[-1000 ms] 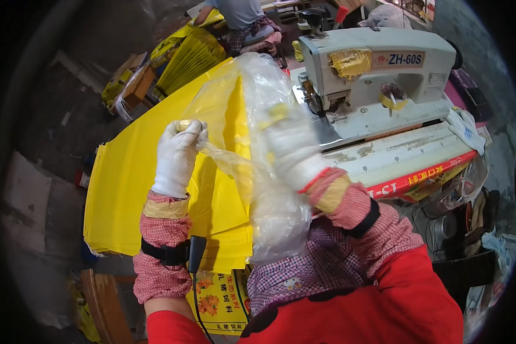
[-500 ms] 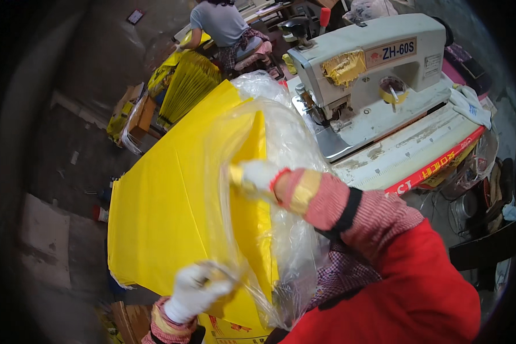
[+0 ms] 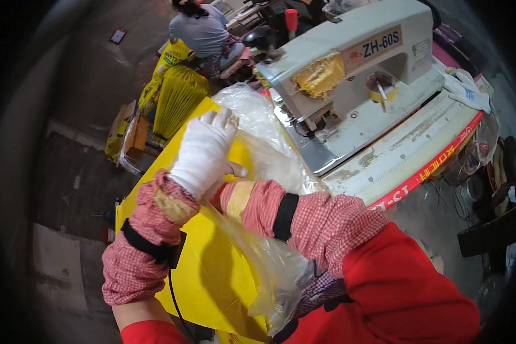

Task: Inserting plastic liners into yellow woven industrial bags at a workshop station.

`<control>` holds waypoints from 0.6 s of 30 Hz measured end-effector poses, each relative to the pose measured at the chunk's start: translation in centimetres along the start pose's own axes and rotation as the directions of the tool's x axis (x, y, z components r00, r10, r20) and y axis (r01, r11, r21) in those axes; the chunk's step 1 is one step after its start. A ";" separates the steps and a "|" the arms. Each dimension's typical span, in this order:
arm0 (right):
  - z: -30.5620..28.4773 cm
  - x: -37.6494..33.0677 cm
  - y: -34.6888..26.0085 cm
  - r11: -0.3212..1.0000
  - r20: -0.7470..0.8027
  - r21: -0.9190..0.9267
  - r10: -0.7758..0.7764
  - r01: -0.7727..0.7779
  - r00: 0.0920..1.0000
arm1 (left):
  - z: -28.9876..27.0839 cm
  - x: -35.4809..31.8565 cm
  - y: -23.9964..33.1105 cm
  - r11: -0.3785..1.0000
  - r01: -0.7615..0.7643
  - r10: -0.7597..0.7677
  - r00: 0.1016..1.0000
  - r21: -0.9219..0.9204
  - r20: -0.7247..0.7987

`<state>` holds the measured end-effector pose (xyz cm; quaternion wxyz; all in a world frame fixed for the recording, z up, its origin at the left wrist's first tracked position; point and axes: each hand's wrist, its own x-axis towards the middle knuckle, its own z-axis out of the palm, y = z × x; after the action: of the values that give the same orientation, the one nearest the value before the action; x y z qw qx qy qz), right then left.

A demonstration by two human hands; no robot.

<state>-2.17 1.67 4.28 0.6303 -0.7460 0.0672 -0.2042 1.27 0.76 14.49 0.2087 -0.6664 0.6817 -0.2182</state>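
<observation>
1. So from where I'm standing, the big yellow sheeting (image 3: 195,252) lies just left of the sewing machine (image 3: 355,74), reaching back toward the worker's lap, with clear plastic (image 3: 275,163) bunched between the two.
2. Left hand (image 3: 207,146), white-gloved, is laid over the sheeting near the end alongside the machine: fingers stretched out and close together, thumb poking off to the side. Right hand (image 3: 213,191) is tucked under the left wrist, nearly all hidden, so I can't tell what its fingers are doing.
3. Handling, imo: a single yellow layer looks light and fairly stiff, probably a bit slick, so I'd grab it by an edge. The plastic looks floppy, slippery and easy to tear (been there); I'd gather a fold rather than pinch a corner.
4. Headcount: one sewing machine, one roll of tape (image 3: 391,92) on its front, one co-worker (image 3: 199,34) seated beyond it, one pleated stack (image 3: 180,100) of duller yellow off past its left end. At least one spare glove (image 3: 465,90) sits at its right end. Yellow layers and plastic pieces? Can't count them.
</observation>
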 end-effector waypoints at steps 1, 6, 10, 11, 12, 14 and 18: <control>0.2 -0.4 1.0 0.999 0.072 -0.041 -0.013 0.016 0.997 | 1.4 1.0 0.5 1.000 -0.016 0.015 0.998 0.021 0.057; 2.3 -1.3 4.1 0.880 0.406 -0.223 -0.307 0.419 0.861 | 6.0 2.3 1.7 0.946 -0.076 0.120 0.985 -0.315 0.123; 2.0 -2.0 3.5 0.866 0.422 -0.217 -0.334 0.452 0.843 | 7.3 0.3 -0.4 0.695 0.394 -0.062 0.866 -0.601 0.496; 1.5 -2.1 3.3 0.943 0.391 -0.175 -0.196 0.282 0.899 | 7.5 0.2 -1.2 0.842 0.382 -0.218 0.887 -0.381 0.408; 1.3 -2.4 2.9 0.986 0.367 -0.128 -0.049 0.102 0.929 | 7.7 0.3 -2.1 0.904 0.407 -0.352 0.881 -0.128 0.316; 0.6 -2.4 2.5 0.976 0.529 -0.214 0.085 0.036 0.844 | 8.0 1.4 -4.2 0.924 0.367 -0.377 0.923 0.110 0.079; 1.0 -1.3 4.0 0.934 0.402 -0.242 -0.151 0.264 0.903 | 9.7 3.5 -5.6 0.888 0.356 -0.323 0.934 0.290 -0.156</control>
<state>-2.33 2.22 0.01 0.4891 -0.8585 -0.1065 -0.1113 11.33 -3.00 9.84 0.2350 -0.7213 0.5211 -0.3910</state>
